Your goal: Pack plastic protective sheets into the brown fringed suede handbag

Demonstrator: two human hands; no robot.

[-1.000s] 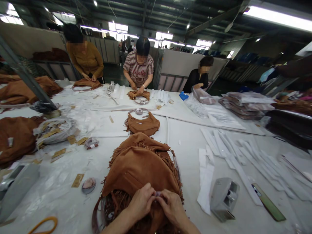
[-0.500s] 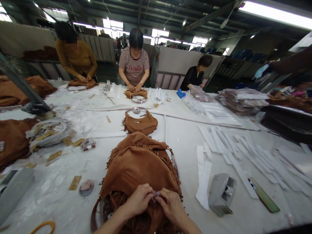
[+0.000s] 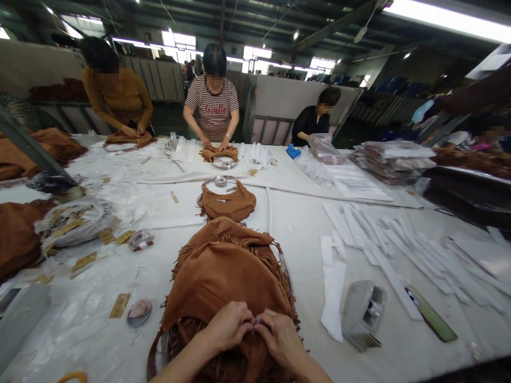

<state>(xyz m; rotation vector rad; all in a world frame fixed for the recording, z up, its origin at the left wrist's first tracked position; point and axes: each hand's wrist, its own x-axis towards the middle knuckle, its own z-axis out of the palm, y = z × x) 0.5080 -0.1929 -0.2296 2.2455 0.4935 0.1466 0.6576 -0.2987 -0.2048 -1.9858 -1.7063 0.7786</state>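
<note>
A brown suede bag (image 3: 227,268) with fringed sides lies right in front of me, on top of more fringed brown suede. Over its lower part, my left hand (image 3: 231,325) and my right hand (image 3: 281,336) meet with fingertips pinched together. Between them is a small pale, translucent scrap (image 3: 255,321), mostly covered by the fingers; its kind is unclear. A brown strap (image 3: 154,354) curves out at the bag's lower left. Just beyond lies a smaller brown fringed bag (image 3: 229,201), with a wrapped strap near its top.
A grey tape dispenser (image 3: 364,314), a green phone (image 3: 431,314) and white strips (image 3: 383,266) lie to the right. On the left are a plastic bag of tan tags (image 3: 74,221) and a coiled strap (image 3: 139,312). Co-workers (image 3: 213,103) handle bags across the table (image 3: 303,255).
My view has shifted slightly. Both hands keep their pinch on the small pale scrap with little movement. Across the table, the right-hand co-worker's arm now reaches to a plastic-wrapped bundle.
</note>
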